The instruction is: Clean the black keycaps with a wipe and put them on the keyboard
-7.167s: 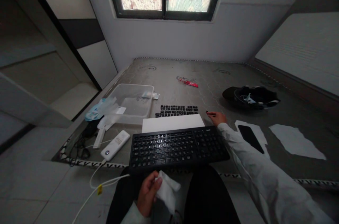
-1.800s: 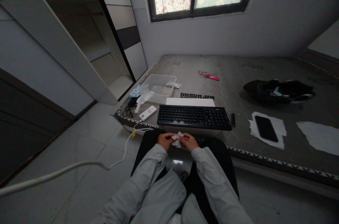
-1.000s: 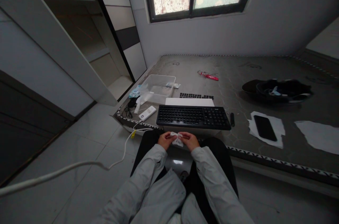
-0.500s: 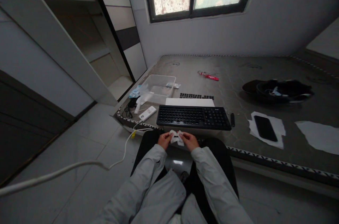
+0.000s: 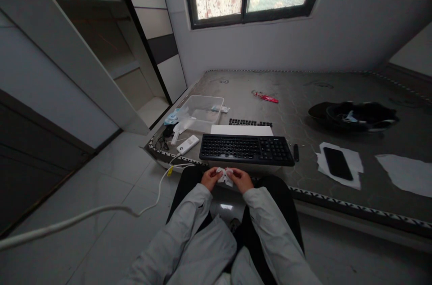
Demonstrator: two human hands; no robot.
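Between my knees, in front of the mattress edge, my left hand (image 5: 211,178) and my right hand (image 5: 241,180) pinch a crumpled white tissue (image 5: 225,177) from both sides. A small dark spot shows near the tissue's middle; what it is I cannot make out. Just beyond my hands lies a black keyboard (image 5: 246,149). Behind it are a white sheet (image 5: 241,130) and rows of loose black keycaps (image 5: 249,122).
Left of the keyboard are a white power bank (image 5: 188,144) with a white cable (image 5: 158,193) and a clear plastic box (image 5: 218,114). On the right lie a phone (image 5: 338,163) on white paper, a dark cap (image 5: 357,116) and another paper (image 5: 408,172). A red packet (image 5: 266,97) lies farther back.
The tissue has drawn together between my fingers, and less of the dark thing in its middle shows. Both hands have stayed almost in place.
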